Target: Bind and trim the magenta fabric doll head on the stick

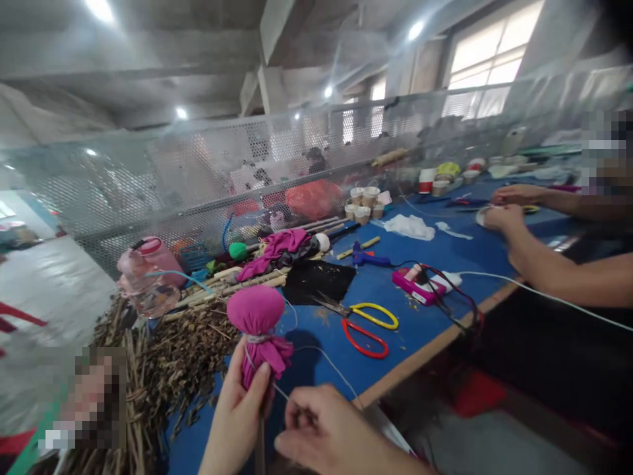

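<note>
My left hand (241,408) is closed around the neck of a magenta cloth ball (256,311) tied on a stick, holding it upright above the blue table (435,260). The cloth's loose tail hangs below a white string wrap. My right hand (321,429) is closed in a pinch on the thin white string (336,369) that runs from the wrap and curves over the table.
Red-and-yellow scissors (366,324) lie right of the ball, beside a black cloth patch (319,280) and a pink device with cables (420,282). Dry twigs (173,363) pile up at left near a pink jug (151,274). Another person's hands (507,208) work at far right. Paper cups (364,201) stand behind.
</note>
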{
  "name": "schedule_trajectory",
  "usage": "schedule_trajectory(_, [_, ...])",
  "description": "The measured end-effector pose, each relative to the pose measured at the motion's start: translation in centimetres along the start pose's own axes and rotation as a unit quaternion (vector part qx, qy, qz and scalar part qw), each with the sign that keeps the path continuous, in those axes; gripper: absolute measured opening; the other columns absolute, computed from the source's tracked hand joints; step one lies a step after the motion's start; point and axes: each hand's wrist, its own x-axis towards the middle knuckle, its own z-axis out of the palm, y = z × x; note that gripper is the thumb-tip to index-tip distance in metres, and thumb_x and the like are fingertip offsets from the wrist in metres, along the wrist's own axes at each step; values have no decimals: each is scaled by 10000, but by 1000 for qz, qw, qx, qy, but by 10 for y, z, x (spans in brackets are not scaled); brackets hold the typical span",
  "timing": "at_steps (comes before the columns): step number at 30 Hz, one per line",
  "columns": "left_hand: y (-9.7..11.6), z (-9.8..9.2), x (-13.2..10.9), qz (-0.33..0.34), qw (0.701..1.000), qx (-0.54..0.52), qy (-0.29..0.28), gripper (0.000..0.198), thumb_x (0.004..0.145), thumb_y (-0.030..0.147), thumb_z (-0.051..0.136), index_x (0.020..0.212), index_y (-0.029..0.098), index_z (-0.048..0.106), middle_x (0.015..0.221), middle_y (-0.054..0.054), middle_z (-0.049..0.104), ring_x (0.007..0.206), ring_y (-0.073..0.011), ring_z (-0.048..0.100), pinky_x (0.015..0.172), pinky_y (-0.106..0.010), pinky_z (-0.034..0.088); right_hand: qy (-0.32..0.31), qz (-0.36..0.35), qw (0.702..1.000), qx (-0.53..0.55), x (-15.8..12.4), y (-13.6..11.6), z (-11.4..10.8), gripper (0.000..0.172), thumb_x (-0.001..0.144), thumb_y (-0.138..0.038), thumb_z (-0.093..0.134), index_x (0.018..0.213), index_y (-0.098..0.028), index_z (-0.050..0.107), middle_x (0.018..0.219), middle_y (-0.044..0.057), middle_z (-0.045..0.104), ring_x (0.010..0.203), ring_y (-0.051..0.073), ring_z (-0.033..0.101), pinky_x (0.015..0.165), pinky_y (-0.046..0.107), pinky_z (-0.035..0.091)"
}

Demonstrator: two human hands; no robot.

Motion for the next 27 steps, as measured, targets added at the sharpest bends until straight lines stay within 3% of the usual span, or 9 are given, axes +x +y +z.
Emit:
schedule_trajectory(3, [-2, 0, -2, 22, 999, 5, 25, 783, 672, 496, 741, 1315, 238, 378, 528, 100, 415, 405, -32, 287, 386, -126, 211, 74, -128, 988, 49, -12, -11, -27, 379, 834, -449, 523, 578, -182, 442, 531, -35, 338, 528, 106, 322, 487, 252, 261])
schedule_trajectory(6, [2, 3, -5, 62, 998, -1, 24, 763, 712, 599, 650, 1317, 214, 392, 535, 85, 394, 434, -42, 282, 407, -141, 222, 223, -253, 930, 145, -8, -7, -58, 399, 869, -411, 522, 554, -183, 431, 552, -30, 341, 536, 110, 333, 500, 248, 300])
schedule_trajectory(8, [6, 7, -8, 56, 998, 4, 21, 794, 692, 625, 648, 1311, 188, 409, 541, 77, 403, 443, -48, 286, 406, -151, 232, 322, -268, 888, 189, 4, -1, -76, 364, 865, -388, 548, 574, -191, 455, 534, -40, 347, 501, 103, 326, 477, 233, 302])
schedule_trajectory(10, [9, 11, -11, 46, 999, 17, 23, 796, 673, 616, 671, 1292, 172, 441, 530, 78, 398, 429, -47, 267, 389, -155, 214, 392, -235, 874, 163, 15, 0, -84, 248, 847, -428, 569, 730, -211, 549, 623, -23, 484, 554, 114, 428, 519, 228, 367])
schedule_trajectory(12, [10, 15, -13, 58, 997, 32, 30, 718, 689, 571, 683, 1257, 174, 494, 528, 70, 412, 418, -53, 287, 381, -162, 225, 377, -196, 902, 78, 22, -6, -81, 340, 837, -512, 540, 1014, -225, 582, 932, 48, 623, 823, 173, 568, 709, 283, 459])
schedule_trajectory(15, [10, 23, -17, 96, 993, 60, 33, 546, 730, 456, 692, 1195, 195, 575, 614, 16, 531, 518, -112, 474, 457, -192, 364, 233, -208, 949, -41, 26, -24, -59, 500, 835, -534, 517, 1207, -201, 549, 1270, 112, 553, 1176, 255, 489, 978, 388, 386])
schedule_trajectory(18, [11, 29, -22, 156, 982, 86, 53, 449, 736, 363, 704, 1147, 200, 624, 866, -53, 645, 808, -206, 593, 684, -263, 471, 163, -236, 953, -98, 31, -37, -33, 349, 840, -433, 569, 1098, -207, 632, 1147, 93, 639, 1068, 252, 564, 921, 364, 427])
schedule_trajectory(23, [14, 29, -31, 235, 955, 168, 70, 378, 809, 300, 635, 1170, 190, 618, 1088, -90, 632, 1028, -237, 558, 929, -323, 408, 277, -311, 888, -193, 29, -39, -17, 205, 888, -312, 531, 793, -204, 677, 793, 79, 681, 783, 212, 600, 761, 336, 437])
schedule_trajectory(27, [10, 19, -33, 282, 932, 200, 109, 415, 832, 301, 600, 1228, 181, 576, 1117, -97, 618, 1039, -230, 563, 941, -334, 410, 261, -391, 875, -117, 5, -47, -17, 148, 883, -263, 533, 800, -197, 636, 829, 66, 656, 827, 195, 585, 783, 323, 447])
